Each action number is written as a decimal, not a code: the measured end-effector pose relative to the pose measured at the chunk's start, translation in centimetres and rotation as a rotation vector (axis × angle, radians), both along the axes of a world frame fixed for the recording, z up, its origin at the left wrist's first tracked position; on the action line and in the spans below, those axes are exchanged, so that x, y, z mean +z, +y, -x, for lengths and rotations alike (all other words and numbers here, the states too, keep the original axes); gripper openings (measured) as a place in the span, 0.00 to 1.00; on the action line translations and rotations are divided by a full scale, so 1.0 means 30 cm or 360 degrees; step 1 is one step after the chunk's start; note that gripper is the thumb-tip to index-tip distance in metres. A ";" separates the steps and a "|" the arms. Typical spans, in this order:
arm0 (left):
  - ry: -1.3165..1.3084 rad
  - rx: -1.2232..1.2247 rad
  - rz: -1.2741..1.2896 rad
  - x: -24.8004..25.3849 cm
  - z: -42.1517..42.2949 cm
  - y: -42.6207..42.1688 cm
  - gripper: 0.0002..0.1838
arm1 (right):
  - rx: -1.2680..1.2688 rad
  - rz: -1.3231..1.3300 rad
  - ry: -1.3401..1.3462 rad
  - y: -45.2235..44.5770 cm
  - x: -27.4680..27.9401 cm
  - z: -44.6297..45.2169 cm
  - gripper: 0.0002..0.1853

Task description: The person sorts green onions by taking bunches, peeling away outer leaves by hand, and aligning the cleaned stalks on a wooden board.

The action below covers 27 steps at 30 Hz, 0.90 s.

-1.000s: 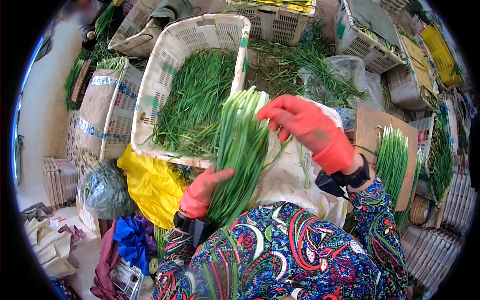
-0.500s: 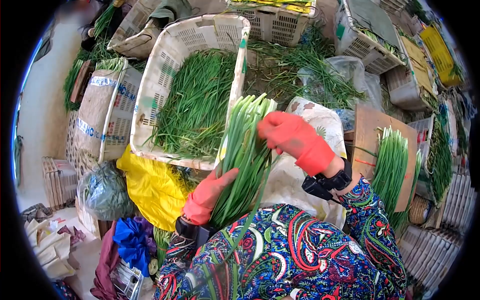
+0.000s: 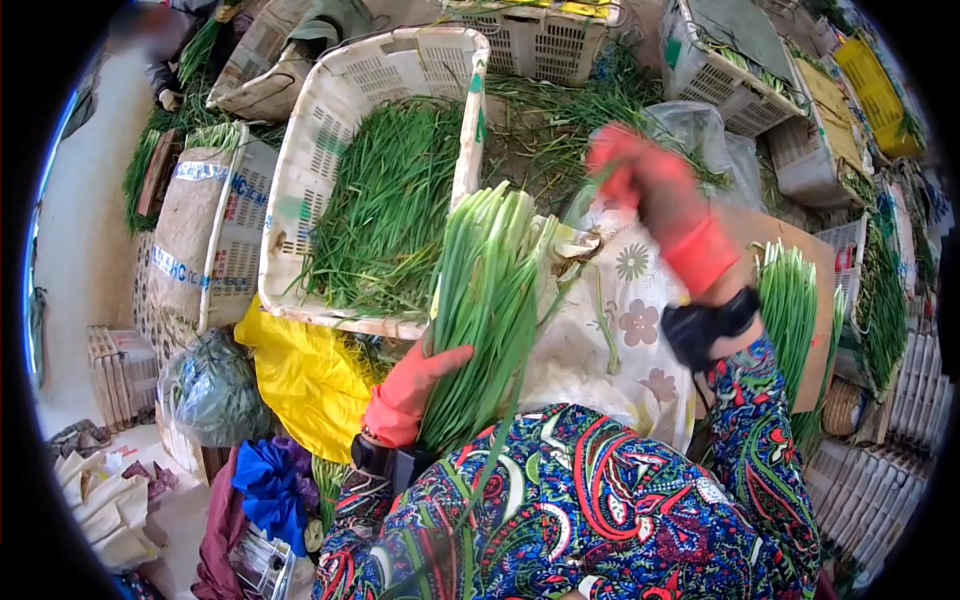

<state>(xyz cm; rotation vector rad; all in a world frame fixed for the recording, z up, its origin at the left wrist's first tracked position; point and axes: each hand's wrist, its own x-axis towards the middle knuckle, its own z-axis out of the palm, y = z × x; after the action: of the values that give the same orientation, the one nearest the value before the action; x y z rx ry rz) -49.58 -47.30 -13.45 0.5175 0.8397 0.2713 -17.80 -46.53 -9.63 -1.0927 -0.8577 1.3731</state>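
My left hand, in a red glove, is wrapped round a thick bunch of green stalks, pale ends pointing up and away from me. The leafy ends rest against my patterned clothing. Up and to the right, my right hand, also red-gloved, is apart from the bunch and smeared by motion, so its fingers cannot be made out. Between the hands lies a flower-printed cloth with a few loose stalks on it. Behind the bunch stands a white crate with loose green leaves inside.
Trimmed stalks lie on a cardboard sheet at right. Loose greens cover the floor beyond, beside a clear plastic bag. A yellow sheet lies at left. More crates stand behind. Part of another person shows at top left.
My right hand has moved from the bunch's pale ends up and to the right, uncovering more of the flowered cloth. My left hand still holds the bunch.
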 end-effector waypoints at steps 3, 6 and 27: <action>-0.0013 -0.0044 -0.0072 0.003 -0.009 -0.001 0.28 | -0.0770 -0.0004 0.0450 0.058 -0.013 -0.236 0.14; 0.0027 -0.0125 -0.0204 -0.026 -0.010 0.002 0.30 | -0.0328 0.0130 -0.0297 0.023 -0.049 -0.089 0.21; -0.0221 0.0084 0.0153 -0.003 0.004 -0.023 0.29 | 0.0316 -0.0293 0.0559 -0.098 0.195 0.123 0.15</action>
<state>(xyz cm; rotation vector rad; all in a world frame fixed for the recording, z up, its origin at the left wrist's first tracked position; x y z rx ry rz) -49.69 -47.98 -13.54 0.3827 0.7280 0.3102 -21.51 -49.46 -3.76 -0.6128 -0.8276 1.5586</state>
